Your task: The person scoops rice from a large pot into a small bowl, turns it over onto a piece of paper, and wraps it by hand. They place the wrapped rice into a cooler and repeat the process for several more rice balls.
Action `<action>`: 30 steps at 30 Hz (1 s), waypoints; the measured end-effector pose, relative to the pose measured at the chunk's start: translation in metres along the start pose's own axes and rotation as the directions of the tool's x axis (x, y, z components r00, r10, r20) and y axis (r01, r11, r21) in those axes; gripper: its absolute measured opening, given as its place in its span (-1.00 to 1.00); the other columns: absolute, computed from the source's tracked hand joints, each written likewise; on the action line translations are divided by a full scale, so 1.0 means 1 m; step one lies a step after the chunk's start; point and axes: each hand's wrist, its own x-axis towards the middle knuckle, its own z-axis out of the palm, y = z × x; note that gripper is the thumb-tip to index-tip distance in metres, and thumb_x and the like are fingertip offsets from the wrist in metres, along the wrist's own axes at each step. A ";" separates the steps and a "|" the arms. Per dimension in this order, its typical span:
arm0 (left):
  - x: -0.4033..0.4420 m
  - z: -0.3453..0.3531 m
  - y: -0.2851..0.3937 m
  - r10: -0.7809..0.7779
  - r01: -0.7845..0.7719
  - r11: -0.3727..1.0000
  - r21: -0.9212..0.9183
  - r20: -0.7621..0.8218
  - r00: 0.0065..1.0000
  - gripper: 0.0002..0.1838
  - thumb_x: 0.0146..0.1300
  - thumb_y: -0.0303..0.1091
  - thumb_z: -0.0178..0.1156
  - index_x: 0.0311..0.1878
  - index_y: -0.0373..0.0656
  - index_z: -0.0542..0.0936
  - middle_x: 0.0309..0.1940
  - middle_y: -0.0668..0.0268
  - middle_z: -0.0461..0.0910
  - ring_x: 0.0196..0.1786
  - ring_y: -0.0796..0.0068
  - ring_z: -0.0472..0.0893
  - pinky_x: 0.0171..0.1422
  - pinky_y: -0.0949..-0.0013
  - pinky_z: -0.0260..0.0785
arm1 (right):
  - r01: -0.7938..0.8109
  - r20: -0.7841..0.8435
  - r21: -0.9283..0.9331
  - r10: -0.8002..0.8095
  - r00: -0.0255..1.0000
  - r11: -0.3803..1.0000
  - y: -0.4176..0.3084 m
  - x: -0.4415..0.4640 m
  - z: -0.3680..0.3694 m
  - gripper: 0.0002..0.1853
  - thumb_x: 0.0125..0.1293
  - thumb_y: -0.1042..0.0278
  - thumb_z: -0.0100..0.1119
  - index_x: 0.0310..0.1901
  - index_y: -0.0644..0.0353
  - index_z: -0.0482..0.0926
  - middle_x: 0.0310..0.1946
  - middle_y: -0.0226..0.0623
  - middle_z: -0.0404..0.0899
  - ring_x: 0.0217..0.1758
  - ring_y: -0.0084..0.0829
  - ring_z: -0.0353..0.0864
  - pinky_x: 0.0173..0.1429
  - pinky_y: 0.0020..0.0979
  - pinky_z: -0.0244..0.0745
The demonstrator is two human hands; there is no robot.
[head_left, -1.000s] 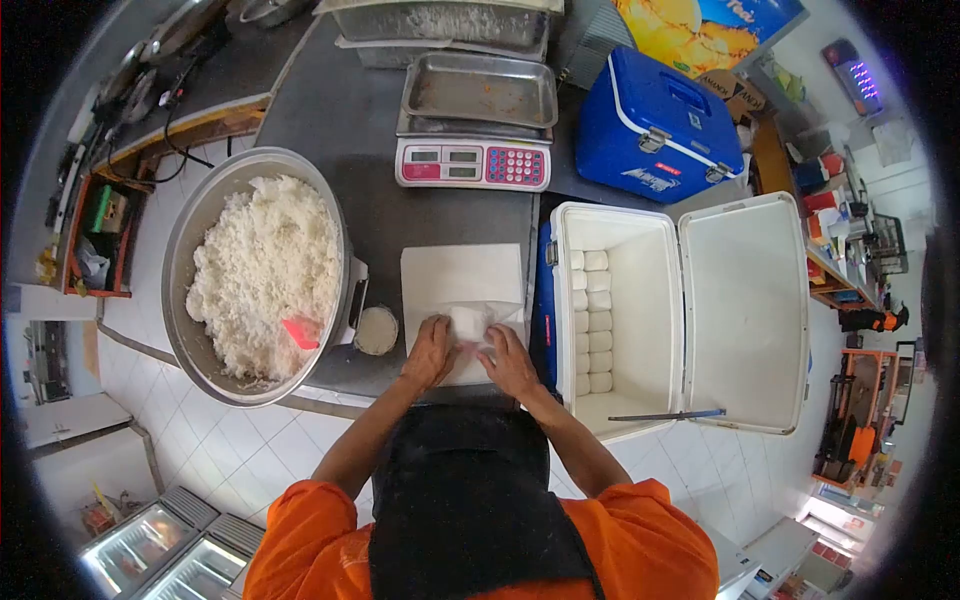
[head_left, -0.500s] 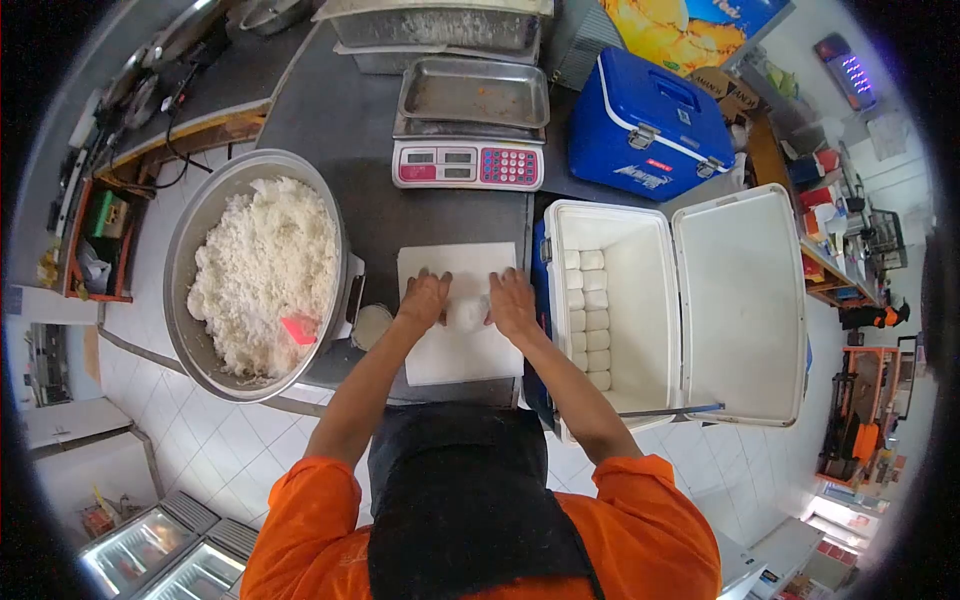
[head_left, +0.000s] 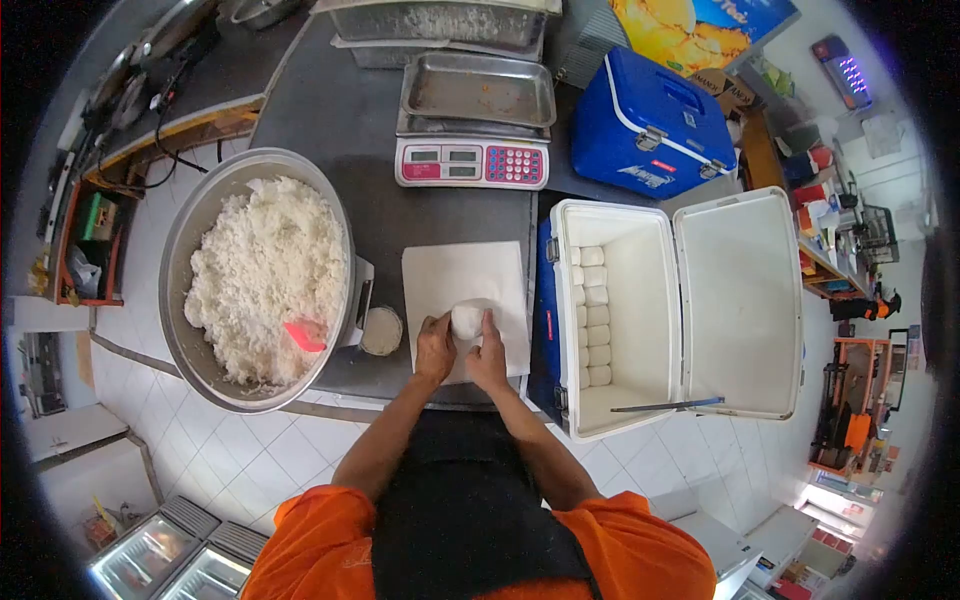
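Observation:
My left hand [head_left: 435, 350] and my right hand [head_left: 488, 358] close around a rounded white wrapped rice bundle [head_left: 468, 320], one on each side. Beneath it lies a stack of white paper sheets [head_left: 465, 268] on the dark counter. Just left of the paper stands a small round container with pale contents [head_left: 381, 331]. Farther left, a large metal pot [head_left: 178, 240] holds a mound of cooked white rice [head_left: 265, 265], with a red scoop [head_left: 305, 335] resting in it.
Right of the paper, an open cooler [head_left: 640, 415] contains rows of similar white bundles [head_left: 597, 335]. A closed blue cooler [head_left: 650, 130] sits behind it. Beyond the paper are a digital scale [head_left: 472, 163] and a metal tray [head_left: 480, 90] on top.
Both hands have drawn nearer my body and closer together, from flat on the paper to gripping the bundle. The bundle now looks more compact and rounded.

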 end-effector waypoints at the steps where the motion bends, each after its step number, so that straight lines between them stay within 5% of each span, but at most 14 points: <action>1: -0.004 0.003 -0.003 -0.016 0.016 1.000 -0.013 0.007 1.000 -0.59 0.08 -0.70 0.14 0.06 -0.30 0.58 -0.30 -0.03 0.61 -0.21 -0.04 0.57 -0.05 0.06 0.49 | -0.142 0.058 0.191 0.134 0.989 0.971 -0.009 0.001 -0.001 -0.23 0.14 0.71 0.06 0.44 0.49 0.13 0.42 0.20 0.23 0.45 0.02 0.30 0.50 -0.17 0.24; 2: -0.007 0.006 -0.008 -0.032 0.033 0.999 -0.027 0.016 0.999 -0.54 0.08 -0.69 0.15 0.12 -0.31 0.57 -0.27 -0.03 0.61 -0.22 -0.04 0.56 -0.06 0.08 0.49 | -0.142 0.058 0.187 0.133 0.989 0.972 -0.014 0.004 0.000 -0.23 0.14 0.71 0.06 0.44 0.49 0.13 0.42 0.20 0.23 0.45 0.02 0.30 0.50 -0.17 0.24; 4: -0.002 -0.008 0.005 -0.038 0.041 0.996 -0.078 0.035 0.999 -0.48 0.06 -0.69 0.16 0.18 -0.33 0.52 -0.23 -0.04 0.61 -0.18 -0.03 0.55 -0.01 0.09 0.48 | -0.385 0.181 0.507 0.342 0.922 0.771 -0.018 0.008 0.003 -0.16 0.24 0.34 0.32 0.43 0.53 0.10 0.41 0.25 0.23 0.50 -0.01 0.25 0.50 -0.21 0.22; 5: 0.000 -0.015 0.011 -0.044 0.051 0.991 -0.125 0.056 0.997 -0.41 0.04 -0.69 0.16 0.25 -0.36 0.47 -0.18 -0.04 0.60 -0.14 -0.02 0.54 0.03 0.10 0.48 | -0.389 0.179 0.501 0.347 0.921 0.773 -0.021 0.012 0.007 -0.16 0.24 0.34 0.32 0.43 0.53 0.10 0.41 0.25 0.23 0.50 -0.01 0.25 0.50 -0.21 0.22; 7: -0.010 -0.005 -0.006 -0.005 0.017 0.996 -0.090 0.133 0.991 -0.37 0.05 -0.63 0.18 0.29 -0.38 0.41 -0.12 -0.05 0.59 -0.08 -0.01 0.52 0.10 0.10 0.45 | -0.309 0.018 0.039 0.308 0.951 0.950 -0.026 0.025 0.017 -0.18 0.24 0.30 0.36 0.42 0.48 0.17 0.32 0.21 0.36 0.38 -0.11 0.42 0.38 -0.27 0.37; 12: -0.010 -0.011 0.000 0.044 -0.004 0.988 -0.153 0.255 0.966 -0.27 0.14 -0.35 0.18 0.39 -0.42 0.28 0.04 -0.04 0.54 0.05 0.07 0.48 0.27 0.14 0.35 | -0.356 -0.006 0.299 0.375 0.927 0.885 -0.030 0.028 -0.001 -0.27 0.23 0.31 0.40 0.32 0.47 0.28 0.13 0.11 0.52 0.18 -0.16 0.58 0.23 -0.28 0.49; 14: -0.011 -0.010 0.022 -0.219 0.439 0.511 -0.739 0.382 0.898 -0.41 0.37 -0.06 0.06 0.27 -0.37 0.40 -0.03 0.11 0.55 -0.01 0.27 0.48 0.25 0.23 0.35 | -0.235 -0.112 0.341 0.287 0.951 0.910 -0.051 0.019 -0.030 -0.36 0.24 0.42 0.35 0.28 0.45 0.30 0.08 0.06 0.56 0.12 -0.13 0.61 0.22 -0.25 0.49; 15: -0.003 -0.023 0.045 -0.201 0.441 0.511 -0.738 0.396 0.896 -0.41 0.37 -0.06 0.06 0.27 -0.37 0.40 -0.03 0.11 0.55 -0.01 0.27 0.48 0.25 0.23 0.35 | -0.240 -0.131 0.341 0.299 0.945 0.909 -0.065 0.011 -0.044 -0.36 0.24 0.42 0.35 0.28 0.45 0.30 0.08 0.06 0.56 0.12 -0.13 0.61 0.22 -0.25 0.49; 17: 0.026 -0.054 0.096 -0.292 0.739 -0.179 -0.650 0.752 0.591 -0.51 0.54 0.02 -0.12 0.16 -0.25 0.48 -0.10 0.33 0.55 0.05 0.42 0.49 0.26 0.24 0.32 | -0.026 -0.231 0.163 0.064 0.971 0.986 -0.079 -0.003 -0.069 -0.42 0.32 0.41 0.22 0.31 0.41 0.28 0.07 0.12 0.55 0.13 0.01 0.58 0.24 -0.15 0.44; 19: 0.035 -0.053 0.113 -0.234 0.791 -0.119 -0.600 0.791 0.565 -0.48 0.57 0.07 -0.16 0.15 -0.24 0.47 -0.14 0.35 0.52 -0.04 0.52 0.47 0.18 0.28 0.37 | -0.068 -0.250 0.130 0.099 0.963 0.989 -0.088 -0.014 -0.091 -0.41 0.32 0.44 0.20 0.33 0.39 0.26 0.11 0.13 0.51 0.18 0.05 0.54 0.28 -0.14 0.40; 21: 0.041 -0.056 0.145 -0.243 0.731 0.247 -0.636 0.690 0.682 -0.52 0.58 0.02 -0.14 0.13 -0.24 0.48 -0.15 0.35 0.51 -0.09 0.56 0.47 0.13 0.28 0.38 | -0.135 -0.168 0.182 0.166 0.972 0.974 -0.094 -0.024 -0.116 -0.36 0.27 0.45 0.24 0.34 0.39 0.24 0.14 0.14 0.47 0.20 0.06 0.50 0.30 -0.13 0.37; 22: 0.034 -0.038 0.150 -0.309 0.706 0.319 -0.633 0.634 0.709 -0.48 0.57 0.03 -0.08 0.14 -0.34 0.46 -0.03 0.18 0.53 0.04 0.44 0.50 0.22 0.37 0.36 | 0.007 -0.188 0.124 0.017 0.982 0.992 -0.084 -0.029 -0.122 -0.35 0.27 0.52 0.20 0.38 0.37 0.20 0.22 0.18 0.36 0.26 0.10 0.42 0.31 -0.09 0.36; 26: 0.030 -0.018 0.188 -0.299 0.641 0.336 -0.690 0.567 0.767 -0.58 0.53 -0.14 0.05 0.20 -0.31 0.45 0.03 0.17 0.51 0.12 0.42 0.51 0.24 0.40 0.36 | 0.010 -0.033 -0.089 -0.013 0.999 0.996 -0.056 -0.036 -0.169 -0.30 0.27 0.57 0.10 0.45 0.37 0.14 0.39 0.21 0.14 0.49 0.09 0.09 0.43 -0.09 0.25; 30: 0.045 0.007 0.233 -0.365 0.685 0.163 -0.710 0.601 0.711 -0.66 0.50 -0.26 0.02 0.21 -0.24 0.46 -0.07 0.25 0.49 -0.02 0.53 0.50 -0.01 0.44 0.43 | 0.007 -0.027 0.101 -0.005 1.000 0.995 -0.034 -0.026 -0.231 -0.33 0.28 0.48 0.26 0.42 0.28 0.28 0.30 0.09 0.32 0.40 -0.04 0.31 0.41 -0.10 0.29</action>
